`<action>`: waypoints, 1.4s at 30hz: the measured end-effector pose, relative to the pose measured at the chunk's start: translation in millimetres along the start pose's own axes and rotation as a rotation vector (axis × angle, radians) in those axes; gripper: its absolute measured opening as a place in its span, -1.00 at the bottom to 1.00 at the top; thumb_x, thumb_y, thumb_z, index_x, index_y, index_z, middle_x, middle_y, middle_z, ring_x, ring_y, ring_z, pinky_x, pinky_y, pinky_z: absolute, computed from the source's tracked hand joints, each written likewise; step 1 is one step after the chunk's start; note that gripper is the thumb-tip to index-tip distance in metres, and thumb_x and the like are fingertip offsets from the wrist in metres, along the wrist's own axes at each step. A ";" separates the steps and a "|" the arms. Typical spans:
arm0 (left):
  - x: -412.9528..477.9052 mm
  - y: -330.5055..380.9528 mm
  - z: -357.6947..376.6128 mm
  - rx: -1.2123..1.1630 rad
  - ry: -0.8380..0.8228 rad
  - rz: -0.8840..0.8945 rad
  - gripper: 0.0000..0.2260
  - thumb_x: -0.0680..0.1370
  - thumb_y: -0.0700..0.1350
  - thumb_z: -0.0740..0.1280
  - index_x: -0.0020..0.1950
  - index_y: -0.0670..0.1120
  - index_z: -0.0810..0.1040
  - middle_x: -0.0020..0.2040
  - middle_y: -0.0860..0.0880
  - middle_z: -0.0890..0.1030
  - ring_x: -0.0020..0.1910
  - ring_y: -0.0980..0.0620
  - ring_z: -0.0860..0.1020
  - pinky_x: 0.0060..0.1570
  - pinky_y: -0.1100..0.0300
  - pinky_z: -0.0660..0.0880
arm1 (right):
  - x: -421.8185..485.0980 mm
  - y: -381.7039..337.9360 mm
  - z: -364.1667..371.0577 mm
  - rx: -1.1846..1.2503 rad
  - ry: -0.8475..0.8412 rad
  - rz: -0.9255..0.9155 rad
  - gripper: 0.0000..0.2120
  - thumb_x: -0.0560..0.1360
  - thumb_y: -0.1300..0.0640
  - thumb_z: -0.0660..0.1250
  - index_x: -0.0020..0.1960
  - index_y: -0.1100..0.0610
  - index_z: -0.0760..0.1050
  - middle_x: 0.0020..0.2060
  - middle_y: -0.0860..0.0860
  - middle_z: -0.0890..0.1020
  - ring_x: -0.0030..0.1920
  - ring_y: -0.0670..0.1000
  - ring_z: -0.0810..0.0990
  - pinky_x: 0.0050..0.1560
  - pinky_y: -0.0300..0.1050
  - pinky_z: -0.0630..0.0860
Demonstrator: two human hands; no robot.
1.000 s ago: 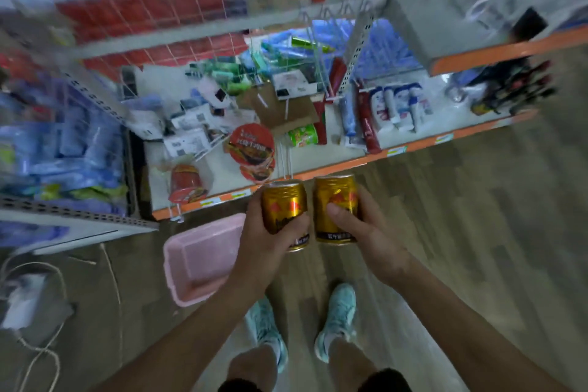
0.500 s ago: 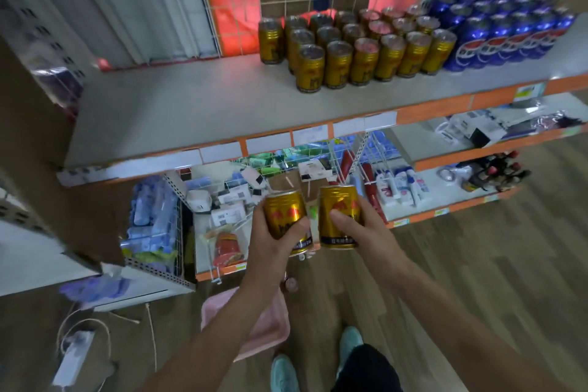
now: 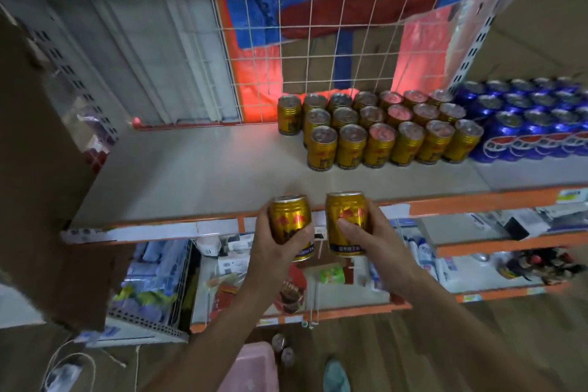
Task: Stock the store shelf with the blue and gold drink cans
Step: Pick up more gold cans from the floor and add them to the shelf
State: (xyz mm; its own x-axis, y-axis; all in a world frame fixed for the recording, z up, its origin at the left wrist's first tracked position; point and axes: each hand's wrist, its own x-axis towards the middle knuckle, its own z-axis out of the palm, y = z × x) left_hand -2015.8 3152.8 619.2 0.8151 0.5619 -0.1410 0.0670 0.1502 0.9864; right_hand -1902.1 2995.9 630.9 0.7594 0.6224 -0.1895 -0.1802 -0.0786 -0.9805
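Gripping one gold can [image 3: 290, 226], the left hand [image 3: 273, 254] is at lower centre of the frame beside the right hand [image 3: 374, 240], which grips another gold can [image 3: 346, 219], before the shelf [image 3: 191, 175] where stocked gold cans [image 3: 378, 137] and blue cans [image 3: 525, 124] stand.

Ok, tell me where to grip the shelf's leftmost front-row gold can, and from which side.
Grip the leftmost front-row gold can round its side wall, probably from the front-left: it stands upright, neighbouring cans crowd its right and back, bare shelf lies left.
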 end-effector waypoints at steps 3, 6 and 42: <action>24.0 6.0 24.4 0.014 0.024 0.015 -0.45 0.48 -0.11 0.52 0.36 0.19 0.37 0.17 0.06 0.57 0.01 0.22 0.63 -0.11 0.29 0.59 | 31.8 -6.8 -25.8 -0.044 -0.021 0.006 -0.35 0.36 -0.15 0.54 0.36 -0.10 0.38 0.12 -0.04 0.64 0.11 -0.01 0.66 0.03 0.01 0.65; 45.5 9.2 47.4 0.028 0.052 0.009 -0.34 0.41 0.00 0.59 0.42 0.17 0.36 0.23 0.04 0.56 0.10 0.13 0.62 -0.02 0.21 0.62 | 57.3 -9.9 -48.7 -0.111 -0.045 0.013 -0.32 0.34 -0.18 0.52 0.38 -0.14 0.34 0.14 -0.10 0.63 0.11 -0.06 0.65 0.12 0.08 0.63; 124.6 -10.1 -58.4 0.405 0.052 0.203 -0.18 0.36 -0.28 0.60 0.40 0.17 0.21 0.31 0.08 0.46 0.31 0.06 0.49 0.26 0.24 0.51 | 153.4 -5.8 34.6 -0.755 -0.084 -0.394 -0.30 0.39 0.12 0.56 0.43 -0.01 0.30 0.31 -0.04 0.49 0.32 0.05 0.48 0.26 0.10 0.50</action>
State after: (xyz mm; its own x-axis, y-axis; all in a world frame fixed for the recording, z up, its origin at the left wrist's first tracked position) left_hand -1948.5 3268.8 586.7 0.8054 0.5892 0.0651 0.1368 -0.2915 0.9467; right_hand -1806.2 3118.7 609.3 0.6251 0.7663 0.1484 0.5747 -0.3233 -0.7518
